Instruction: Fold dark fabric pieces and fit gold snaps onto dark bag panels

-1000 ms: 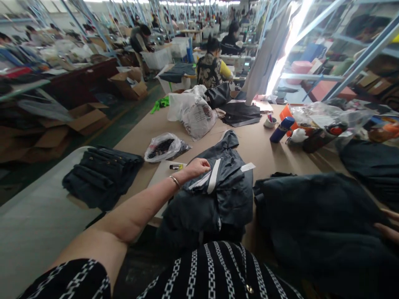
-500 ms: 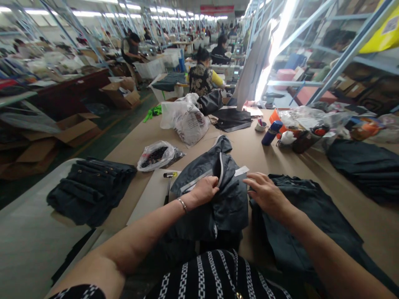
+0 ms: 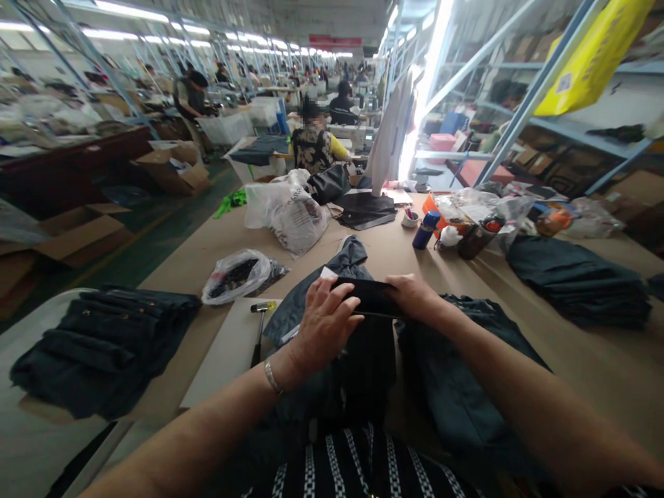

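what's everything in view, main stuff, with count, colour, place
flat stretched piece: 1, black, between hands
wrinkled cloth garment: 1, grey-green, table centre
folded cloth piles: at least 3, grey-green, left and right
rectangular board: 1, white, left of garment
long-handled hammer: 1, black-yellow, on board
printed plastic bag: 1, white, rear table
cylindrical bottle: 1, blue, right rear
flat-topped table: 1, brown, centre
open cardboard boxes: several, brown, left floor
left hand: 1, bare, piece's left end
right hand: 1, bare, piece's right end

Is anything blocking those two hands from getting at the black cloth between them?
Nothing visible: the left hand and right hand both hold the black cloth. The hammer lies off to the left, clear of them.
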A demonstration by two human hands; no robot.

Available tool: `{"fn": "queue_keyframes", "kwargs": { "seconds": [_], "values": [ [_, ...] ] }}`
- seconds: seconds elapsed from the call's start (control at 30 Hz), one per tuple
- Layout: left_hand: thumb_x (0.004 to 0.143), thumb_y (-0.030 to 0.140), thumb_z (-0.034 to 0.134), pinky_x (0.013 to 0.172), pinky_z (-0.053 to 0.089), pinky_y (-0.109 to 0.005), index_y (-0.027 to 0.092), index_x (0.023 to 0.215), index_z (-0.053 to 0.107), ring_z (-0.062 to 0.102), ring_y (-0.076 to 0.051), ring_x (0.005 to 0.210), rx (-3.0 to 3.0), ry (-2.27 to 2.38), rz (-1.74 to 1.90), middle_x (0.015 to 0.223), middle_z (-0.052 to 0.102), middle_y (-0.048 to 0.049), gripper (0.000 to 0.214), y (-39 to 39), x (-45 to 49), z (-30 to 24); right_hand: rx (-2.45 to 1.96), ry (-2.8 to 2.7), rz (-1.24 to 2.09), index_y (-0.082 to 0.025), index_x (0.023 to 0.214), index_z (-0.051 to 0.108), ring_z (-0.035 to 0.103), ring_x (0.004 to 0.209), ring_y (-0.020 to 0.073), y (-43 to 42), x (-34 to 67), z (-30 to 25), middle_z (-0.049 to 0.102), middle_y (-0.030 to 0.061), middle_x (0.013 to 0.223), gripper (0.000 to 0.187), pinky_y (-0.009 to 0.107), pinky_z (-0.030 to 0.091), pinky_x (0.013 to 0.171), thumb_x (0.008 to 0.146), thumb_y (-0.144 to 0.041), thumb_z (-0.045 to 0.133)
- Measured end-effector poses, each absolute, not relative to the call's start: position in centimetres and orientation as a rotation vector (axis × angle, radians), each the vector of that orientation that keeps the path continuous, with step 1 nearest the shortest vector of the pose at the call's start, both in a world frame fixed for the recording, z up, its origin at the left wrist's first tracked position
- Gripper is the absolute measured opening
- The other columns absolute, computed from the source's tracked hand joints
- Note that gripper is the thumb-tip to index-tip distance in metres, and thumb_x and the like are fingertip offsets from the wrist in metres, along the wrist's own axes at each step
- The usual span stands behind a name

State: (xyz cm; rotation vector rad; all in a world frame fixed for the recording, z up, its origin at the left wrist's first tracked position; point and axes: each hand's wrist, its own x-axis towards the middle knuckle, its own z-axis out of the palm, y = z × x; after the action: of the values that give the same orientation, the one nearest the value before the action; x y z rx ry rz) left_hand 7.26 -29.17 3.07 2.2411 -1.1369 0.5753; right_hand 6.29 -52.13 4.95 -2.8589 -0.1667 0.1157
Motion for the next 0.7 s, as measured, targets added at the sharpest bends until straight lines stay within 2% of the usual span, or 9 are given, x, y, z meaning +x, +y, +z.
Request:
{"fn": "queue_keyframes", "kwargs": {
  "seconds": [0.07,0.13,0.27,0.33,0.4,0.53,0.63,0.7],
  "values": [
    [0.084,0.033,0.058,0.1,0.037,-0.044,0.02,0.105,0.053,0.048,-0.025,0.113,2.093,-0.876,0.422,0.11,0.057,-0.0084,0.025,-29.9,6.9,3.0,-2.767,0.014,-0.082,-0.02,0.077,0.059,0.054,0.065,0.0151,-52.3,5.5,5.4,0.061,0.0028,0.071,0.018,0.025,0.034,0.061,0.084,-0.03,0.046],
    [0.084,0.036,0.056,0.095,0.042,-0.039,0.018,0.111,0.048,0.051,-0.022,0.109,1.97,-0.586,0.304,0.112,0.055,-0.0101,0.033,-31.0,6.6,2.5,-2.692,0.068,-0.225,-0.021,0.075,0.055,0.052,0.064,0.0148,-52.0,4.7,5.3,0.059,0.0011,0.069,0.012,0.025,0.033,0.061,0.081,-0.028,0.048],
    [0.079,0.035,0.063,0.106,0.031,-0.042,0.019,0.124,0.039,0.034,-0.025,0.13,1.787,-0.344,0.398,0.137,0.036,-0.0133,0.053,-33.1,6.5,1.6,-2.615,0.235,-0.372,-0.022,0.076,0.051,0.051,0.06,0.0163,-51.7,3.4,4.0,0.055,0.0002,0.064,0.01,0.027,0.033,0.061,0.082,-0.028,0.045],
    [0.076,0.035,0.067,0.104,0.035,-0.041,0.021,0.126,0.037,0.036,-0.025,0.128,1.707,-0.217,0.285,0.138,0.035,-0.0122,0.06,-33.8,6.4,1.2,-2.545,0.323,-0.44,-0.022,0.075,0.05,0.052,0.061,0.0172,-52.1,3.1,3.4,0.055,0.0001,0.063,0.01,0.027,0.033,0.062,0.081,-0.027,0.044],
    [0.072,0.035,0.069,0.094,0.044,-0.037,0.022,0.125,0.039,0.047,-0.023,0.117,1.594,-0.074,0.03,0.133,0.043,-0.0115,0.062,-34.5,6.0,0.6,-2.454,0.335,-0.505,-0.022,0.074,0.049,0.053,0.062,0.0174,-52.4,2.7,3.1,0.055,0.0001,0.064,0.009,0.027,0.035,0.063,0.081,-0.027,0.046],
    [0.073,0.034,0.067,0.073,0.051,-0.029,0.016,0.107,0.055,0.061,-0.018,0.086,1.272,-0.036,-0.5,0.106,0.062,-0.0088,0.041,-36.1,5.1,-0.3,-2.305,0.233,-0.535,-0.022,0.075,0.05,0.052,0.059,0.0151,-51.6,1.6,2.2,0.055,-0.0015,0.063,0.011,0.026,0.038,0.062,0.082,-0.03,0.047],
    [0.067,0.03,0.07,0.06,0.049,-0.023,0.015,0.097,0.059,0.061,-0.013,0.068,1.121,0.059,-0.59,0.085,0.065,-0.0041,0.036,-37.2,5.3,0.0,-2.281,0.177,-0.42,-0.022,0.083,0.055,0.052,0.058,0.0151,-50.8,0.9,1.4,0.056,-0.0028,0.063,0.014,0.026,0.04,0.061,0.08,-0.036,0.054],
    [0.061,0.024,0.072,0.056,0.046,-0.021,0.016,0.094,0.06,0.058,-0.011,0.061,1.093,0.066,-0.581,0.076,0.065,-0.0005,0.035,-37.6,5.5,0.8,-2.258,0.148,-0.341,-0.023,0.096,0.058,0.057,0.066,0.017,-51.2,0.9,1.3,0.061,-0.0017,0.07,0.024,0.026,0.042,0.065,0.076,-0.036,0.059]
  ]
}}
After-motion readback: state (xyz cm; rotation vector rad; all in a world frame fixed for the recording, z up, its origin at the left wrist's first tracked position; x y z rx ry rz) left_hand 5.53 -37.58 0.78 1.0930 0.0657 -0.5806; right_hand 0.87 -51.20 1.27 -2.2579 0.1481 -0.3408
